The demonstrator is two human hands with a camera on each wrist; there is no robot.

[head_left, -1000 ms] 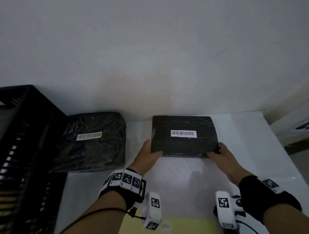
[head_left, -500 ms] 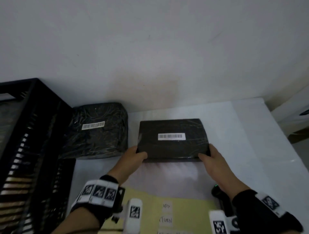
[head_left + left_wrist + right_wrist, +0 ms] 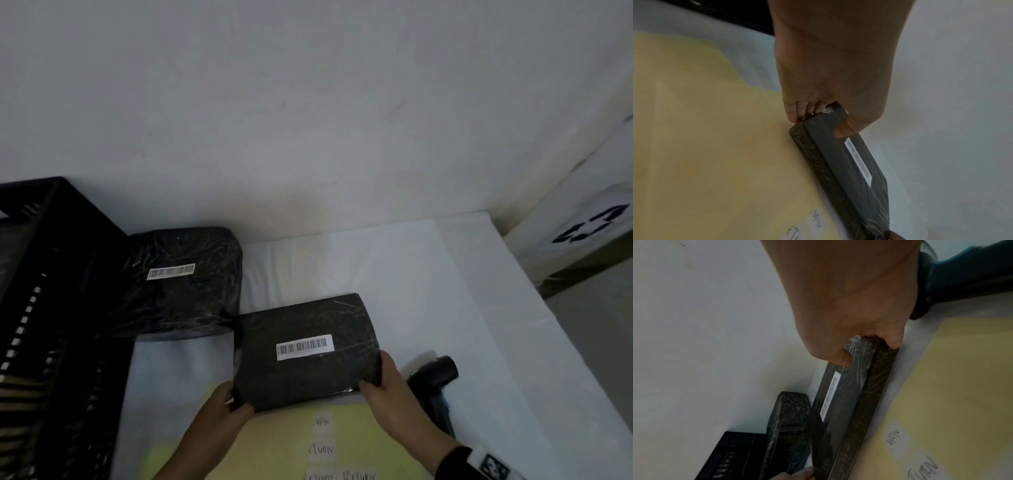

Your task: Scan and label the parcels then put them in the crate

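Observation:
A flat black wrapped parcel [image 3: 305, 349] with a white barcode sticker [image 3: 305, 346] is held at its two near corners, slightly skewed, over the white table. My left hand [image 3: 229, 402] grips the near left corner, thumb on top [image 3: 844, 129]. My right hand [image 3: 382, 380] grips the near right corner, thumb on top [image 3: 840, 358], fingers underneath. The same parcel [image 3: 849, 170] [image 3: 844, 410] shows edge-on in both wrist views. A second, bulkier black parcel [image 3: 178, 281] lies at the back left beside the black crate [image 3: 51, 308]. A black barcode scanner [image 3: 435, 383] lies right of my right hand.
A yellow sheet [image 3: 274, 445] with handwritten white labels [image 3: 322, 448] lies at the near edge, under the held parcel's front. The white table [image 3: 428, 291] meets a white wall at the back. A white box [image 3: 582, 233] stands off the table's right side.
Both hands have drawn the flat parcel toward me from the back of the table. Its near edge now sits over the yellow sheet, and the scanner has come into view.

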